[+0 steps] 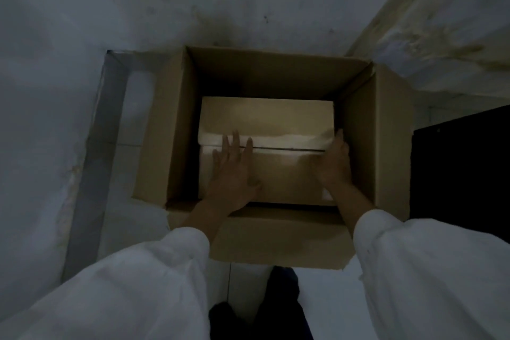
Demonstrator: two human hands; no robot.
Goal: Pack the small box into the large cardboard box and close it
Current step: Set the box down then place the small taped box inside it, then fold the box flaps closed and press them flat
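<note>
The large cardboard box (392, 146) stands open on the floor, all flaps folded outward. The small box (265, 116) lies inside it, pale brown, with a dark seam across its top. My left hand (233, 171) rests flat on the small box's top near its left side, fingers spread. My right hand (335, 159) is at the small box's right end, fingers curled over its edge next to the large box's inner wall. Both arms wear white sleeves.
A grey wall rises behind the box and a grey strip (91, 174) runs along the floor at left. A black object (463, 165) stands at right, close to the right flap. My dark shoes (259, 312) are below the near flap (278, 240).
</note>
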